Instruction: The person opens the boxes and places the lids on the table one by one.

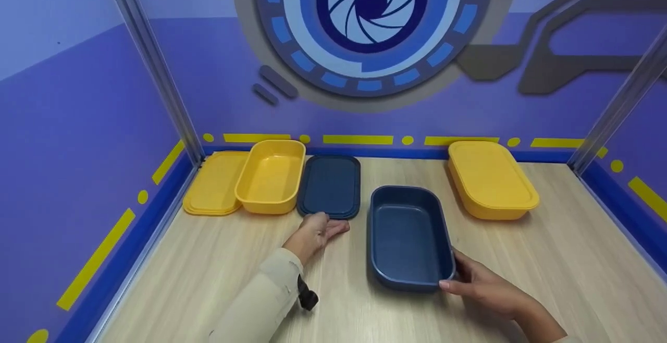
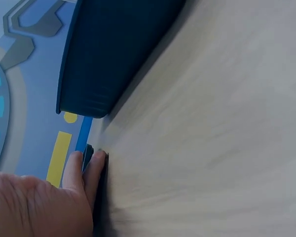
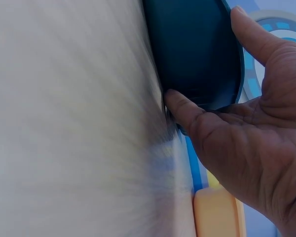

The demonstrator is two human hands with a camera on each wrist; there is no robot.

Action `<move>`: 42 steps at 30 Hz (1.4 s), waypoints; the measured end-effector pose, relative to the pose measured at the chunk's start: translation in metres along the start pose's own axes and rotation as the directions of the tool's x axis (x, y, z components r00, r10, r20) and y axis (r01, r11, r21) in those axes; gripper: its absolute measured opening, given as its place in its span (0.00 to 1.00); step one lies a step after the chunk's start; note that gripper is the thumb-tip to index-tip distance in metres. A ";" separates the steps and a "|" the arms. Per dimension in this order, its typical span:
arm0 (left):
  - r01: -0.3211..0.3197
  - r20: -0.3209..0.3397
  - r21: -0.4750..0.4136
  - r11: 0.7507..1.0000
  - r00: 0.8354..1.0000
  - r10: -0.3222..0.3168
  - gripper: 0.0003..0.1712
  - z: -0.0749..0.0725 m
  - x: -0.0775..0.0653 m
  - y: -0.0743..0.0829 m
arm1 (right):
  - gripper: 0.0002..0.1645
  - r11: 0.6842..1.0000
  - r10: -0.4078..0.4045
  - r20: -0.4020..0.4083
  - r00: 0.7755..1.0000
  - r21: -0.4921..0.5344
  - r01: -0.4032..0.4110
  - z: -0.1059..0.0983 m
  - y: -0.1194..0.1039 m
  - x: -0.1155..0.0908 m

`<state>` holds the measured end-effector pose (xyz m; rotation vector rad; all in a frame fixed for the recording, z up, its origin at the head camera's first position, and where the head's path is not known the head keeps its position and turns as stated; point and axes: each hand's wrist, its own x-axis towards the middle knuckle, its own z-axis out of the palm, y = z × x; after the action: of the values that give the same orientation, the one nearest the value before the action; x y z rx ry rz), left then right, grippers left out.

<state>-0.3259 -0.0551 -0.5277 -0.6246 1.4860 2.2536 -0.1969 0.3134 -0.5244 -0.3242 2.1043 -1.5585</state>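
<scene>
A dark blue food container (image 1: 409, 239), lidless and with nothing inside, stands in the middle of the table. My right hand (image 1: 487, 285) holds its near right corner, thumb on the rim and fingers along the right side. In the right wrist view, a fingertip (image 3: 175, 98) reaches low on the container wall (image 3: 197, 54). My left hand (image 1: 318, 233) is at the near edge of the dark blue lid (image 1: 331, 184), its fingers (image 2: 91, 173) fairly straight and pointing right in the head view. Whether they press on the lid is hard to tell.
Left of the blue lid stand an open yellow container (image 1: 273, 173) and a yellow lid (image 1: 216, 184) lying flat. A lidded yellow container (image 1: 492, 179) stands at the back right. Printed panels (image 1: 365, 119) wall in the wooden table (image 1: 208, 275) at the back and sides.
</scene>
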 end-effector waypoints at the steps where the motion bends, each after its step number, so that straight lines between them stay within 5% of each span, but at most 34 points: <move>1: 0.003 0.006 0.002 1.000 1.000 -0.003 0.29 0.000 0.000 0.001 | 0.58 1.000 0.004 0.002 1.000 0.006 -0.004 0.000 0.000 0.000; 10: 0.024 0.034 0.021 0.999 0.999 -0.025 0.29 -0.004 0.001 0.003 | 0.59 1.000 0.017 -0.004 1.000 0.000 -0.017 -0.001 -0.002 0.000; 31: -0.047 0.064 0.102 0.994 0.997 0.041 0.27 -0.002 -0.005 -0.004 | 0.59 1.000 0.021 -0.006 1.000 0.008 -0.021 0.000 -0.002 -0.001; 36: -0.079 0.030 0.219 0.973 0.997 0.074 0.19 0.003 -0.011 -0.006 | 0.60 0.999 0.032 -0.014 0.999 0.018 -0.031 0.000 -0.003 -0.003; 42: -0.180 0.098 0.398 0.900 0.983 0.153 0.20 0.008 -0.031 -0.012 | 0.59 1.000 0.026 -0.018 0.999 0.000 -0.026 0.000 0.000 -0.001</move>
<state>-0.2950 -0.0446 -0.5173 -0.3036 1.9619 1.9629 -0.1956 0.3136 -0.5236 -0.2828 2.1144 -1.5522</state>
